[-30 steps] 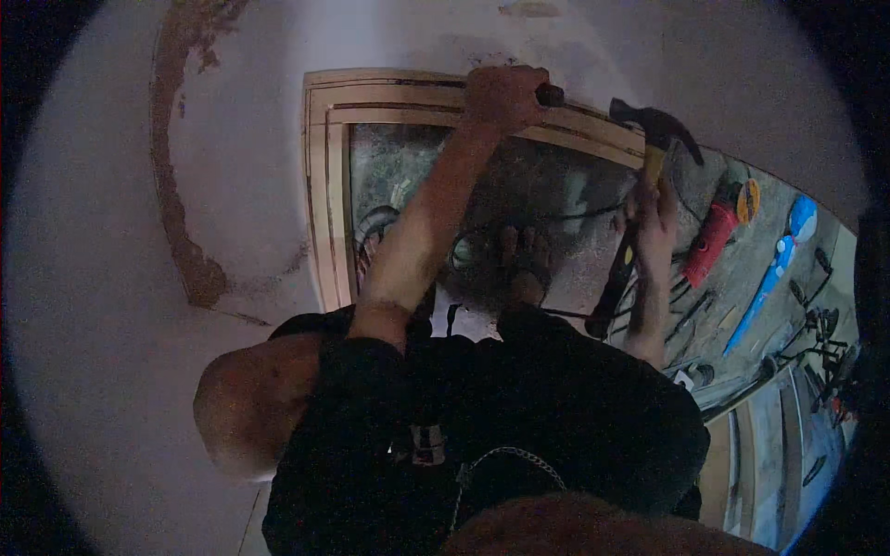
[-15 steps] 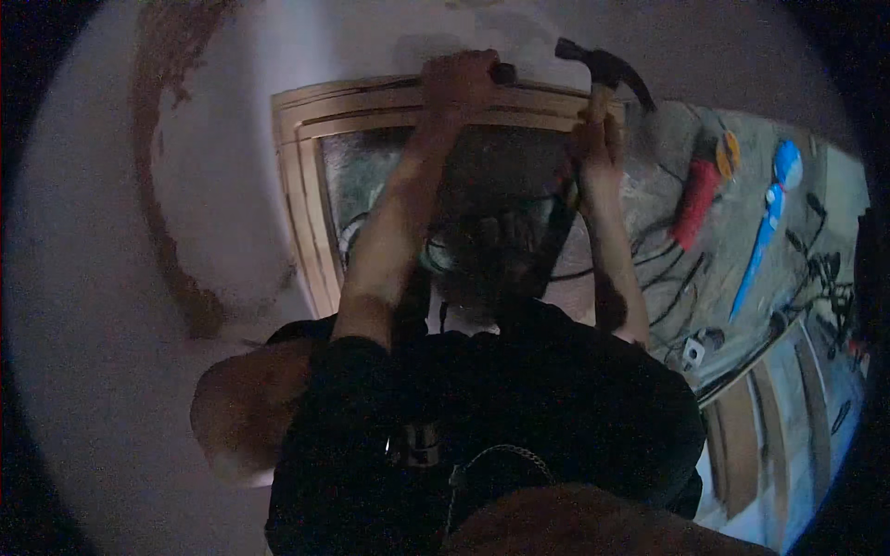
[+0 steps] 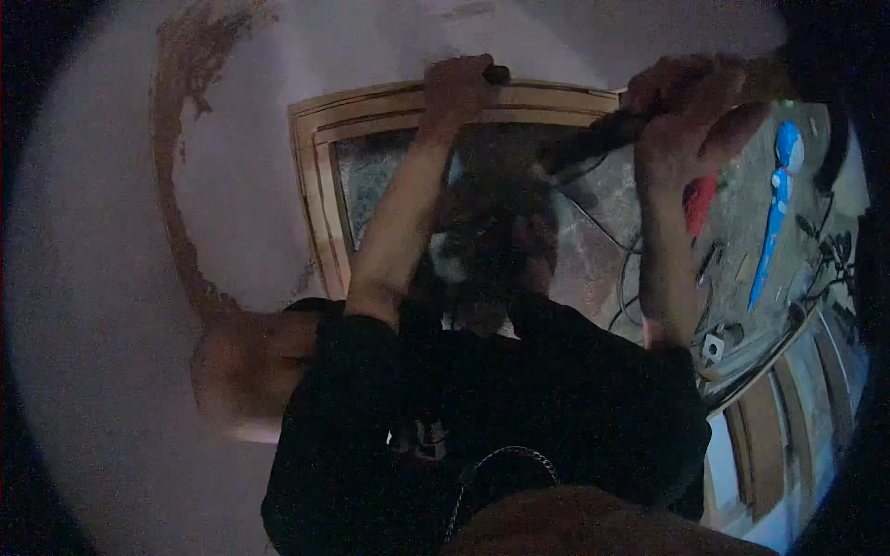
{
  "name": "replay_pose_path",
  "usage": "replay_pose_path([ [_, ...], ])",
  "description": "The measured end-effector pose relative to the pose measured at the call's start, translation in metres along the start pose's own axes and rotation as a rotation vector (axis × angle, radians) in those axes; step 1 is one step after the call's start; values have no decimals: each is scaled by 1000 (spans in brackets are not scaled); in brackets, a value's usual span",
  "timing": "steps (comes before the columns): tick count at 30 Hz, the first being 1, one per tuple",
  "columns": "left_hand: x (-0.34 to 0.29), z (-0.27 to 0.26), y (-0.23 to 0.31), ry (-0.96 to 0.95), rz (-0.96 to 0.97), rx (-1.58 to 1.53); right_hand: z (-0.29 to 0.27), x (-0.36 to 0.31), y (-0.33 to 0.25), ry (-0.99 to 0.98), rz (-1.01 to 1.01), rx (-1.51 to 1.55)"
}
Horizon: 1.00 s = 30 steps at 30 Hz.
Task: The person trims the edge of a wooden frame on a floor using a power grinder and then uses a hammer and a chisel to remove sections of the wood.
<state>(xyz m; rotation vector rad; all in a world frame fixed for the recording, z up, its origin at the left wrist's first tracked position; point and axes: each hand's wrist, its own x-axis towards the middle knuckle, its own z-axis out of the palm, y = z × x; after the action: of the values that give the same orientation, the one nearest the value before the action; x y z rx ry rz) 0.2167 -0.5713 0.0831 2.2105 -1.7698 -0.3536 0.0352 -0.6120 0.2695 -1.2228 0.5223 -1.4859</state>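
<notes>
My left hand (image 3: 456, 88) is closed in a fist at the top edge of the light wooden frame (image 3: 389, 107). It grips a tool whose dark rounded handle end (image 3: 498, 74) sticks out on the right; the rest is hidden. My right hand (image 3: 677, 148), raised at the frame's right corner, is closed round a hammer. The hammer's black grip (image 3: 598, 144) points down to the left, toward the middle of the frame. Its head is tipped away to the upper right and barely shows in the dark.
Beyond the frame's right side lie a red cylinder (image 3: 699, 206), a long blue item (image 3: 772, 213), a small white square-faced part (image 3: 712, 348) and dark cables (image 3: 630, 278) on the dusty floor. Wooden strips (image 3: 756, 454) lie at lower right. A pale wall (image 3: 246, 185) with brown patches is at left.
My right hand has swung the hammer up and to the right, tipping its head outward. My left hand stays at the frame's top edge, still gripping the dark-handled tool.
</notes>
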Motion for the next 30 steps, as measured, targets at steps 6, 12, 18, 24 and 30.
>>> replay_pose_path([
  [6, 4, 1, -3, -5, 79, 35, -11, -103, 44, 163, 606, -310],
  [12, -1, 5, -7, 67, 103, -31, -36, -118, 65, 238, 754, -237],
  [18, -3, -1, 4, 2, 60, -32, -44, -141, 99, 84, 649, -789],
  [24, 1, -1, -1, -70, 29, 7, -58, -150, 107, 181, 833, -687],
  [30, -10, 5, -2, 51, 57, -8, -49, -154, 95, 143, 989, -420],
])
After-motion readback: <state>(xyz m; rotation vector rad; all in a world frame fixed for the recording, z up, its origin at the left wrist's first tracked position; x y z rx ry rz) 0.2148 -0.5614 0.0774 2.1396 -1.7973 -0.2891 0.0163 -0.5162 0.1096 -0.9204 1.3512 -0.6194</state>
